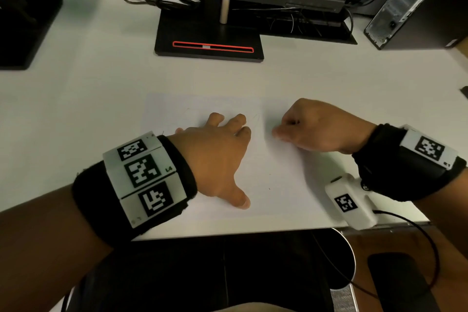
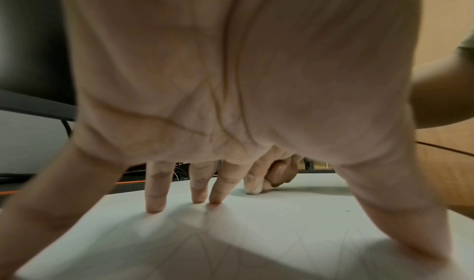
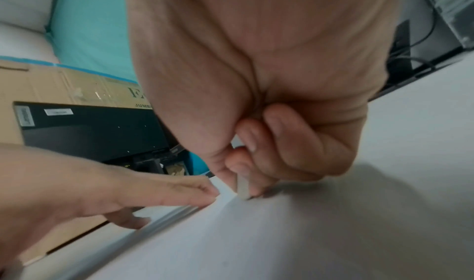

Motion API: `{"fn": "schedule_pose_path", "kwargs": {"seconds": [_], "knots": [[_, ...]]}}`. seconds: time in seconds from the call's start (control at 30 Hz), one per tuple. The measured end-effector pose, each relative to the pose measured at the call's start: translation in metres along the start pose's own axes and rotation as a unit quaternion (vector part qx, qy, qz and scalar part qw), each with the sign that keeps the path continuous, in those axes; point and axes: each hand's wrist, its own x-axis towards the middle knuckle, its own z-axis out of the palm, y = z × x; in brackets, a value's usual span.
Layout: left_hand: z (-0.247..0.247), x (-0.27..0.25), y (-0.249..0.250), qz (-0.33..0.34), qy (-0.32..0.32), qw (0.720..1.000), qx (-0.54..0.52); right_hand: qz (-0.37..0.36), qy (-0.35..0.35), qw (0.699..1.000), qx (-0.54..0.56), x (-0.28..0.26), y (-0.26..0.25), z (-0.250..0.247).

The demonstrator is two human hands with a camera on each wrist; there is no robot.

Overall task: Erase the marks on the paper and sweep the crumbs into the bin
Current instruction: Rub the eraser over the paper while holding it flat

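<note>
The left hand (image 1: 215,157) lies flat with spread fingers, pinning the paper (image 1: 266,175) to the surface (image 1: 76,83); the right hand (image 1: 316,126) pinches the eraser (image 3: 243,189) on it; best rub gently with short strokes.

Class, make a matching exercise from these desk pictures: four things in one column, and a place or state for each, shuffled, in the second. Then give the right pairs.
Column 1
1. left hand
2. right hand
3. eraser
4. bin

Column 2
A. below the desk's near edge
B. spread flat on the paper
C. tip touching the paper
D. fingers curled round the eraser

Pairs: 1-B, 2-D, 3-C, 4-A
</note>
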Motion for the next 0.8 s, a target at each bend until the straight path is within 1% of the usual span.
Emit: {"fn": "schedule_pose_path", "kwargs": {"seconds": [0.07, 0.13, 0.2, 0.27, 0.33, 0.37, 0.43, 0.47, 0.5, 0.57, 0.63, 0.73, 0.8], "knots": [[0.000, 0.000, 0.001, -0.001, -0.001, 1.000, 0.000, -0.003, 0.008, 1.000, -0.005, -0.001, -0.002, 0.001], [0.000, -0.001, 0.001, -0.003, -0.004, 1.000, -0.001, -0.030, -0.022, 0.999, 0.000, -0.005, -0.006, 0.007], [-0.001, -0.001, 0.001, -0.003, -0.004, 1.000, -0.002, -0.026, -0.044, 0.999, 0.017, -0.006, -0.006, 0.007], [0.000, -0.001, 0.001, -0.002, -0.004, 1.000, 0.000, 0.003, -0.020, 0.999, 0.032, -0.001, -0.001, 0.001], [0.000, -0.001, 0.001, -0.002, -0.004, 1.000, -0.001, 0.008, 0.004, 1.000, 0.021, 0.000, -0.002, 0.000], [0.000, -0.001, 0.000, -0.002, -0.003, 1.000, -0.001, -0.005, 0.000, 1.000, 0.013, -0.001, -0.004, 0.002], [0.001, -0.001, 0.000, -0.002, -0.003, 1.000, -0.002, -0.035, -0.031, 0.999, 0.007, -0.006, -0.010, 0.008], [0.000, 0.000, 0.000, -0.002, -0.002, 1.000, -0.002, -0.038, -0.042, 0.998, 0.013, -0.007, -0.011, 0.009], [0.000, 0.000, 0.000, -0.002, -0.002, 1.000, -0.001, -0.032, -0.043, 0.998, 0.023, -0.005, -0.010, 0.008], [0.000, 0.000, 0.000, -0.001, -0.002, 1.000, 0.001, -0.007, -0.012, 0.999, 0.035, 0.000, -0.005, 0.003], [0.001, -0.001, 0.000, 0.000, -0.001, 1.000, 0.001, -0.004, 0.008, 1.000, 0.021, 0.000, -0.006, 0.003], [0.001, -0.001, 0.000, -0.001, -0.004, 1.000, -0.002, -0.039, -0.034, 0.999, 0.009, -0.005, -0.013, 0.011], [0.001, 0.000, -0.001, -0.001, -0.002, 1.000, 0.000, -0.027, -0.032, 0.999, 0.017, -0.003, -0.010, 0.008]]}}
